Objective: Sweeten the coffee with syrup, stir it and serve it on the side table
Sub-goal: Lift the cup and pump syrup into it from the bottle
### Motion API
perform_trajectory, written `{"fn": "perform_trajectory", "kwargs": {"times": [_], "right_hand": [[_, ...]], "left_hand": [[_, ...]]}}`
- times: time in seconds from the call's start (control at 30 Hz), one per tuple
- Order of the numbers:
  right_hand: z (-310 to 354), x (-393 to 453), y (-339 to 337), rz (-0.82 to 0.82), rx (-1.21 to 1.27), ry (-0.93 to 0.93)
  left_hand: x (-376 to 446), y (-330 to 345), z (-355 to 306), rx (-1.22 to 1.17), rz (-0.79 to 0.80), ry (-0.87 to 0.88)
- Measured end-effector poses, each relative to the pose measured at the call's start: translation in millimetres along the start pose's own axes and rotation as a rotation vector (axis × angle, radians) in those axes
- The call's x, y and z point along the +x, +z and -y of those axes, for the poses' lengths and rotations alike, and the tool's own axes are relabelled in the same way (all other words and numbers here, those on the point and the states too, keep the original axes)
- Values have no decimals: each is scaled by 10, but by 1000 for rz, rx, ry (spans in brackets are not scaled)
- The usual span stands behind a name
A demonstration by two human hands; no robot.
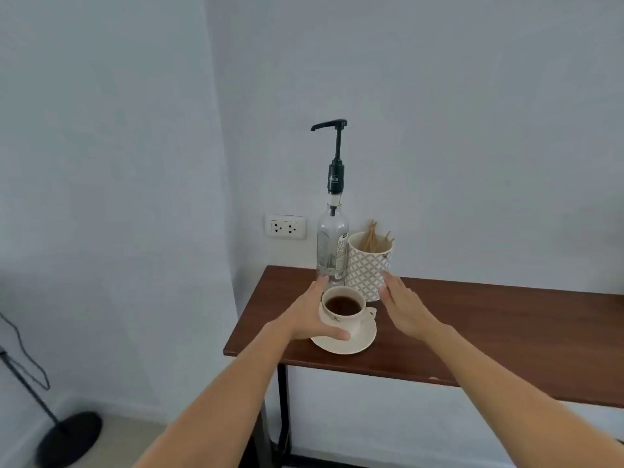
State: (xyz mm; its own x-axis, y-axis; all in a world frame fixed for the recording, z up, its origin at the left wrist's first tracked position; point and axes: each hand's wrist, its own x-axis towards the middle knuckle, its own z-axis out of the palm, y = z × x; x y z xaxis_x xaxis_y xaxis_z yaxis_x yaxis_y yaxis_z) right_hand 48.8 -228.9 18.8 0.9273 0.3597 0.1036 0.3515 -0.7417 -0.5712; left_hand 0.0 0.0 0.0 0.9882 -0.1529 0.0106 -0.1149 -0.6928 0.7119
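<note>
A cream cup (pixel 344 315) of dark coffee stands on a cream saucer (pixel 361 339) near the left end of a brown table (pixel 489 332). My left hand (pixel 310 315) wraps the cup's left side, thumb at the front and fingers round the back. My right hand (pixel 401 305) hovers open just right of the cup, palm facing it, touching nothing that I can tell. Behind the cup rises a clear syrup bottle (pixel 332 244) with a tall black pump (pixel 332 130). A patterned holder (pixel 369 265) with several wooden stir sticks (pixel 369 236) is beside the bottle.
The table stands in a corner of white walls, with a power socket (pixel 285 227) on the wall behind the bottle. On the floor at the lower left are a black round stand base (pixel 69 437) and a cable (pixel 23 352).
</note>
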Motion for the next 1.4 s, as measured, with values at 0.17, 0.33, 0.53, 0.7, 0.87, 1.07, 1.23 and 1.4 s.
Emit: {"fn": "perform_trajectory", "kwargs": {"times": [0.17, 0.33, 0.53, 0.7, 0.87, 1.07, 1.23, 1.4], "right_hand": [[-75, 90, 249, 30, 241, -19], [-159, 164, 340, 25, 332, -65], [-182, 288, 278, 57, 356, -110], [49, 364, 61, 27, 367, -187], [496, 610, -319, -38, 304, -291], [1188, 1085, -917, -384, 391, -276], [1643, 1695, -1315, -307, 732, -96], [1949, 1900, -1465, -163, 946, -8]], "left_hand": [[125, 465, 54, -261, -238, 39], [152, 633, -61, -329, -478, -9], [220, 635, -97, -288, -598, -9], [217, 310, -237, -303, -603, 5], [320, -291, -442, -332, -600, 37], [587, -1012, -635, -374, -637, 54], [754, -1486, -854, -353, -658, 54], [914, -1762, -986, -377, -633, 48]]}}
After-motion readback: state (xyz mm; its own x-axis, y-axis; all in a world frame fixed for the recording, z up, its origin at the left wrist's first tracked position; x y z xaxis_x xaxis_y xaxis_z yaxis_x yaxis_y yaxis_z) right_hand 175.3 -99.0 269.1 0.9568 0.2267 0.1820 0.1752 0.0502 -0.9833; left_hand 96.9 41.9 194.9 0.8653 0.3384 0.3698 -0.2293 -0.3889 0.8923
